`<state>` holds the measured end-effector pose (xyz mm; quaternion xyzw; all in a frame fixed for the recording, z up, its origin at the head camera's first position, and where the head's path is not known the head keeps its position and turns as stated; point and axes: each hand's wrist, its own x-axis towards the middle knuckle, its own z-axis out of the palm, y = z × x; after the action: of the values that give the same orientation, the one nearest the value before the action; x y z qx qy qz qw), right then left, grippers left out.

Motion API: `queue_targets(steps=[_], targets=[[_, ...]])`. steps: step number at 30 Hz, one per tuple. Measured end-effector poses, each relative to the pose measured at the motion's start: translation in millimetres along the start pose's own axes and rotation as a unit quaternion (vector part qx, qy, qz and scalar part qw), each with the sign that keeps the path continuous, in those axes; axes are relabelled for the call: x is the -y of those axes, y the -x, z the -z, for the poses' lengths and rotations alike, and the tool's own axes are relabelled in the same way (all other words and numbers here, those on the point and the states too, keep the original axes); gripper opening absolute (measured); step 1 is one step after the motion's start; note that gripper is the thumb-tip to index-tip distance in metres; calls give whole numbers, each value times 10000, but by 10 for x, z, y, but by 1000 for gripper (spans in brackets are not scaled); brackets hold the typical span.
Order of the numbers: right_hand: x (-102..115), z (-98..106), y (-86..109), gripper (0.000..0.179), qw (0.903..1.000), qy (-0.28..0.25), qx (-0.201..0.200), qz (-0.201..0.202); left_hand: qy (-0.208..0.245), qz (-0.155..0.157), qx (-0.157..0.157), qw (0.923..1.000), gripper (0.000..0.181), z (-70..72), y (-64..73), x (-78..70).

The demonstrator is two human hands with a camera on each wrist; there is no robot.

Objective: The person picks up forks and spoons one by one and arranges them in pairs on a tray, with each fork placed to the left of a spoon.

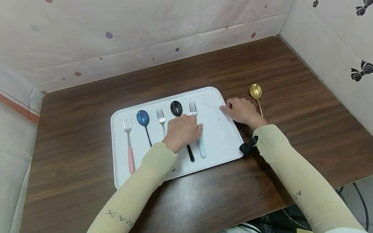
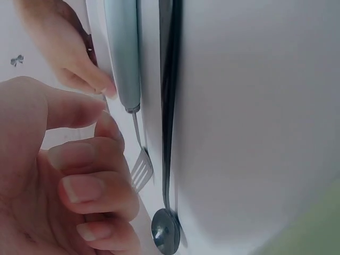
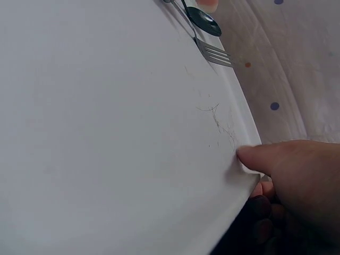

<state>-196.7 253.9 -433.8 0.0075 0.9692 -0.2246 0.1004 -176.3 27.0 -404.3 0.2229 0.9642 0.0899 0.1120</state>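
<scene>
On the white tray [image 1: 219,135] lies a row of cutlery: a pink-handled fork [image 1: 129,146], a blue spoon [image 1: 143,119], a fork [image 1: 161,116] partly hidden by the left arm, a black spoon [image 1: 176,108] and a fork with a light blue handle [image 1: 201,148]. My left hand [image 1: 183,130] is over the black spoon and light blue fork, its fingers loosely curled with nothing visible between them. At the tray's right rim, my right hand [image 1: 243,112] grips the edge, thumb [image 3: 257,159] on top and fingers curled below.
A gold spoon [image 1: 255,91] lies on the brown wooden table [image 1: 74,126], right of the tray and beside the right hand. Patterned white sheets [image 1: 156,19] stand along the back and both sides. A few hairs or scratches [image 3: 217,118] show on the tray.
</scene>
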Motion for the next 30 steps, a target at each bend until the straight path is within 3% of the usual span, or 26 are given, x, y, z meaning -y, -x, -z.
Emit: queue_targets(steps=[13, 30], targets=[[11, -14, -30, 52, 9997, 187, 116, 53, 137, -79, -195, 9997, 39, 83, 97, 146], [33, 2, 1, 57, 9995, 142, 270, 35, -163, 491, -539, 9972, 45, 347, 325, 586]])
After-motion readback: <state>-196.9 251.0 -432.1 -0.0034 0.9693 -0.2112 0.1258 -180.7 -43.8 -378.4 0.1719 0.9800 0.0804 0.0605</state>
